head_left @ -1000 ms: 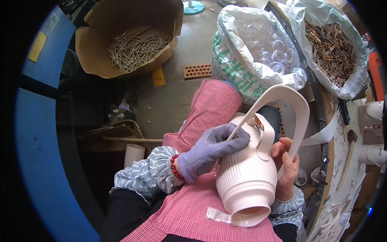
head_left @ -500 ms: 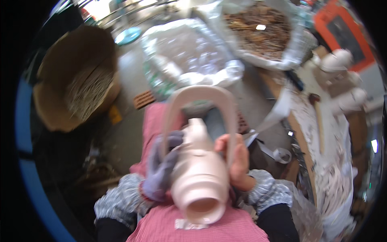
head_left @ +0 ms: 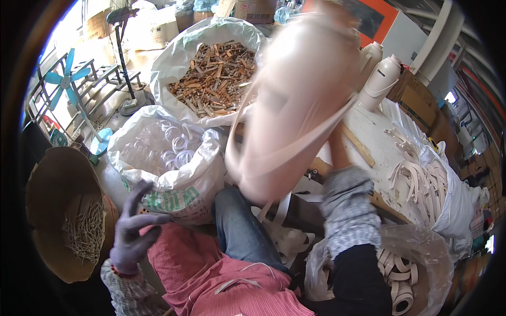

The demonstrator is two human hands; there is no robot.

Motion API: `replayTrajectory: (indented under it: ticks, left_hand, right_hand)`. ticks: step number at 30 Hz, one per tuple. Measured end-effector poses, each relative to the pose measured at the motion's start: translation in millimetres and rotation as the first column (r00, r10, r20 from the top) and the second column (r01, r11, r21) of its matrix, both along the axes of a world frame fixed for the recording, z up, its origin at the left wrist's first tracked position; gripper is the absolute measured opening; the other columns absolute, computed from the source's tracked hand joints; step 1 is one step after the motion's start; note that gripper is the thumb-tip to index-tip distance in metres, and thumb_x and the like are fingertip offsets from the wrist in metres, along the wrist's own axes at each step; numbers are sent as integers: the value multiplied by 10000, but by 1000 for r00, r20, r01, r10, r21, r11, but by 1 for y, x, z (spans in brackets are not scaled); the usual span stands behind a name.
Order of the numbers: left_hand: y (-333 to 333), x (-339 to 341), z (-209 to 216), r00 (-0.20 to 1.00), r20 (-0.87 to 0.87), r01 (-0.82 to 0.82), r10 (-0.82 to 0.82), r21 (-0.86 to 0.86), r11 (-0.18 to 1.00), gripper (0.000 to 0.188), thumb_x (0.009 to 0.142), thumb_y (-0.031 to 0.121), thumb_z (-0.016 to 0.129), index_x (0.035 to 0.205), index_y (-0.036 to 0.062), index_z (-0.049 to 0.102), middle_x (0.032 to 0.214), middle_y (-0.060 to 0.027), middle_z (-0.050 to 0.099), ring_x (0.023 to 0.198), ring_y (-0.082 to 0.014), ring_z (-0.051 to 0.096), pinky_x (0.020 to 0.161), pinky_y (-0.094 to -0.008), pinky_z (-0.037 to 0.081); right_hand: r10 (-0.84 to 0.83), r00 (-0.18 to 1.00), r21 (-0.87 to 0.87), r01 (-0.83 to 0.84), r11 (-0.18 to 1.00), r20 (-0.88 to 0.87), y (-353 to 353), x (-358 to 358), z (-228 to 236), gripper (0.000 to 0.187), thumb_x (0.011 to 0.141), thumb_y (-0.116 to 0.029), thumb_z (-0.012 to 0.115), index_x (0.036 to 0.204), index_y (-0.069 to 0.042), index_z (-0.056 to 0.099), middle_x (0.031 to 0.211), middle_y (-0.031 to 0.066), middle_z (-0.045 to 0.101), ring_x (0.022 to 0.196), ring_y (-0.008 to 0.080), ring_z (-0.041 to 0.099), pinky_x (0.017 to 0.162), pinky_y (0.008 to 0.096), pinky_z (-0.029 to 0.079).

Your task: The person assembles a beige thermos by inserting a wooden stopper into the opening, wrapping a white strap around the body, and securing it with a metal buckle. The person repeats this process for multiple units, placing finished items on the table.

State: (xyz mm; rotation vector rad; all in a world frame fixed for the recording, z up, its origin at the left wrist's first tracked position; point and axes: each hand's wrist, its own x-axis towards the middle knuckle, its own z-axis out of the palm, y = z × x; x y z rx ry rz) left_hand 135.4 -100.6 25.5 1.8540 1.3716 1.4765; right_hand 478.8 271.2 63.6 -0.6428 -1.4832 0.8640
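A pale pink thermos flask is raised in front of me on the right, tilted and smeared by motion. Its loop handle swings out at the side. My right hand holds it up; the wrist shows, but the fingers are hidden behind the flask. My left hand, in a grey-purple glove, is empty with its fingers spread, above the left side of my lap near a white sack of clear plastic rings.
Two pale flasks, one nearer, stand on the white worktop at right. Around me are a sack of brown strips, a carton of thin sticks, a clear bag of pink rings, a blue fan and pale straps.
The flask has gone from my lap up and to the right with my right hand. My left hand has let go of it and moved left. The view has turned up and right.
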Motion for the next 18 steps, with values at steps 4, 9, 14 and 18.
replayTrajectory:
  ticks: [4,9,14,18]
  left_hand:
    - [20,18,-43,992,122,88,-38,-432,898,411,792,152,699,1188,57,642,1333,-137,512,1226,-273,487,1051,-396,364]
    - [134,86,-102,950,208,304,-232,-454,838,606,834,389,695,1309,48,539,1334,-168,524,1241,-284,490,1073,-363,353]
    - [209,128,-145,998,50,57,-35,-559,827,751,825,475,683,1382,29,450,1318,-190,540,1197,-269,536,1039,-348,399]
    - [253,187,-151,756,642,518,-126,-470,715,432,900,286,672,1207,-9,601,1105,-56,659,1000,-120,593,882,-270,476]
  right_hand:
    - [-473,854,148,508,849,-215,73,133,16,455,916,-155,576,1317,-69,380,1131,84,523,852,141,525,654,276,459]
    - [-913,404,460,822,336,-55,143,314,9,699,876,-66,627,1454,-58,234,1394,226,399,1200,320,510,995,397,436]
    - [-936,60,416,884,211,347,138,208,-12,750,837,-139,673,1467,-106,267,1399,227,425,1265,368,447,1017,461,395]
    - [-849,480,712,516,477,221,139,114,-73,709,775,-178,728,1398,-89,400,1407,170,427,1277,345,423,1048,460,339]
